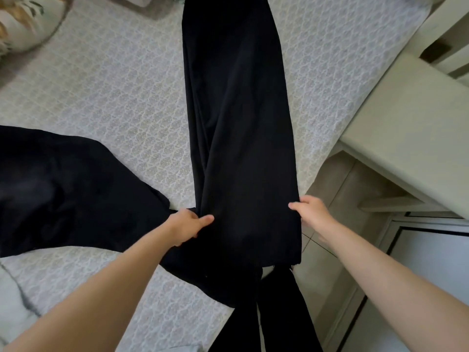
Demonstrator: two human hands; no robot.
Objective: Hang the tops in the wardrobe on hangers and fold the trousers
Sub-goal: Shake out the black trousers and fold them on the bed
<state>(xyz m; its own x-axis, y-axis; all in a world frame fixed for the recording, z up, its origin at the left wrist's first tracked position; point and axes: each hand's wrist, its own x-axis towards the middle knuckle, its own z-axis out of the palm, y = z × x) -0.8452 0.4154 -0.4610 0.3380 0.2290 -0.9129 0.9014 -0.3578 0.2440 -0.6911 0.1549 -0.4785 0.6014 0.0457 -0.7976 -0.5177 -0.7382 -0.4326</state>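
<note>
Head view: black trousers [241, 123], laid lengthwise on the bed [114, 85] from top centre to lower centre of the frame, with the near end past the bed's edge. The left hand [189, 226] pinches their left edge and the right hand [311, 212] grasps the right edge opposite, each thumb on top, the cloth spanning between them. Second black garment [63, 189], crumpled, centre left on the bed, just beside the left hand; patterned pillow [22, 21], upper left; pale furniture [406, 135], right of the bed.
</note>
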